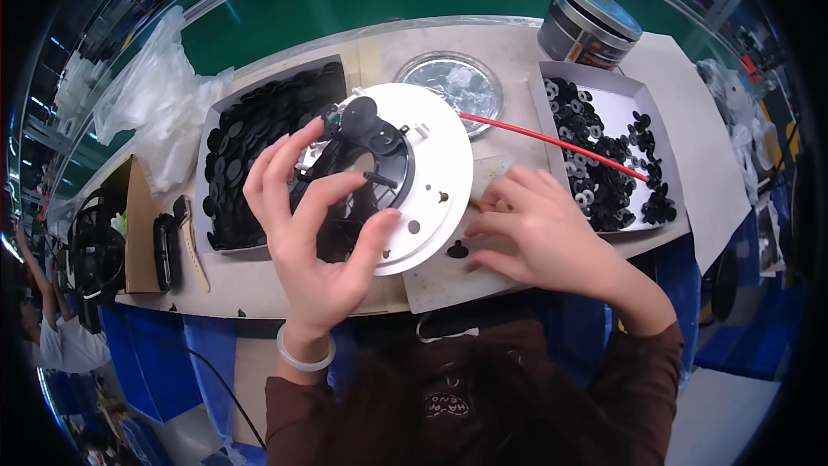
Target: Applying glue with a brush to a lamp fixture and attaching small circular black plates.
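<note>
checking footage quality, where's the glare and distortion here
Head view: strong fisheye bend, the worktable edge bowing and the corners going black; head view: bright glare on the shiny round dish; head view: the white disc is bright, but its dark holes read clearly.

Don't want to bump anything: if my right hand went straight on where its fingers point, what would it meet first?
Your right hand points left, so probably the white disc's edge. The small black part is also close; depth is unclear from this view.
</note>
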`<state>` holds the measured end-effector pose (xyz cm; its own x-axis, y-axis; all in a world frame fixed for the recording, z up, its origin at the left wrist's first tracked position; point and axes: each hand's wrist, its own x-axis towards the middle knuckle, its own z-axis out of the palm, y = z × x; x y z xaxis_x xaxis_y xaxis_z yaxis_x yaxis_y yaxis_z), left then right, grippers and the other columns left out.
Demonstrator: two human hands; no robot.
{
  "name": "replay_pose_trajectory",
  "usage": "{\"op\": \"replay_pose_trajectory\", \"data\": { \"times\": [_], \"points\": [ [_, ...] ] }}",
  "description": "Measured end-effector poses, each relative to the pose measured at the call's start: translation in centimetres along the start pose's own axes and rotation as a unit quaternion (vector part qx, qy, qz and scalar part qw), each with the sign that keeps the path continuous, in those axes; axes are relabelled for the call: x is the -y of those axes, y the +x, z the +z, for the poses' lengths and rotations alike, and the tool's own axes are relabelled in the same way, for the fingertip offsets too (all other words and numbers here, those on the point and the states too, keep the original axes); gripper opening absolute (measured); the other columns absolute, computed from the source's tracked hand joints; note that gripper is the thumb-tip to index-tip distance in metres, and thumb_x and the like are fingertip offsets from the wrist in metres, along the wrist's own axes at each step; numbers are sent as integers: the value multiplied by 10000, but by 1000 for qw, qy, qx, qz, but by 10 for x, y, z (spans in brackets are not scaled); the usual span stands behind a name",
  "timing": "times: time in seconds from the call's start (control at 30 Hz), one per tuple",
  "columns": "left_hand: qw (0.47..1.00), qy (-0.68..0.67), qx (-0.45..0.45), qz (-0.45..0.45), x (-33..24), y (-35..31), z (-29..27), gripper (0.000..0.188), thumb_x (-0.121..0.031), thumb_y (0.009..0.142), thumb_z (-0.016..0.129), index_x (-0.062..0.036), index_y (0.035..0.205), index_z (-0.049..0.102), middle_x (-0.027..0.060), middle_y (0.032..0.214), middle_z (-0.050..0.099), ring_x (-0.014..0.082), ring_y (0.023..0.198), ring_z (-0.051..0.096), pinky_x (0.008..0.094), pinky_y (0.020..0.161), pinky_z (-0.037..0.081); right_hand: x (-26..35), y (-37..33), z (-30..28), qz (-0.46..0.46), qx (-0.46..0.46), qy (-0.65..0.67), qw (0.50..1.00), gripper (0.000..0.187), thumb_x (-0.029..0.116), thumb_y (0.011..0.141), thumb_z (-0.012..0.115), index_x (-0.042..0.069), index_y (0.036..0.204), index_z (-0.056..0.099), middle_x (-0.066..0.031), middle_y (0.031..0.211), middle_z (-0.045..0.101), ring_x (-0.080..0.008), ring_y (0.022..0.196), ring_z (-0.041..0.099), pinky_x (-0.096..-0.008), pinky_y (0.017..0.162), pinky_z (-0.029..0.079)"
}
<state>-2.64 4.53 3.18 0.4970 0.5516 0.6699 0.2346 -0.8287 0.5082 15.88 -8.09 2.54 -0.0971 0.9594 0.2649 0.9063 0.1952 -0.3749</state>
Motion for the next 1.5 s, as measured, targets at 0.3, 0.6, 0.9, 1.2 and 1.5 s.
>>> {"op": "replay_pose_trajectory", "data": {
  "times": [0.3,0.6,0.9,1.2,1.5],
  "points": [
    [996,26,67,49,-5,-11,4,252,-201,629,713,-41,790,604,159,1219,471,341,1143,363,430,967,272,-10,-10,-27,154,-62,118,979,89,95,772,590,15,777,551,-37,630,514,-119,547,477,-227,508,361],
    [972,-53,217,76,-29,-37,22,302,-213,661,729,-42,887,621,254,1287,370,409,1209,340,455,951,314,-5,-27,-30,288,-44,489,822,139,107,854,527,2,764,545,18,567,481,-18,443,409,-150,398,273],
    [975,11,214,65,-34,-36,22,301,-181,667,724,-13,878,591,338,1315,272,439,1170,379,474,945,321,-9,-12,-23,298,19,576,761,166,122,867,521,-16,789,570,1,526,487,-25,383,384,-160,345,232],
    [959,-37,270,76,-32,-27,19,297,-210,685,712,-23,883,594,353,1336,218,433,1168,382,457,933,345,-9,-5,-24,325,55,567,755,160,114,869,520,-13,782,565,-32,592,552,-22,394,409,-155,339,247],
    [960,-10,266,90,-33,-30,25,312,-223,680,708,-39,902,589,290,1309,327,381,1204,376,489,949,314,-13,-6,-23,328,49,567,754,184,127,876,516,-15,767,560,-14,517,507,-25,367,387,-159,335,250]
  ]
}}
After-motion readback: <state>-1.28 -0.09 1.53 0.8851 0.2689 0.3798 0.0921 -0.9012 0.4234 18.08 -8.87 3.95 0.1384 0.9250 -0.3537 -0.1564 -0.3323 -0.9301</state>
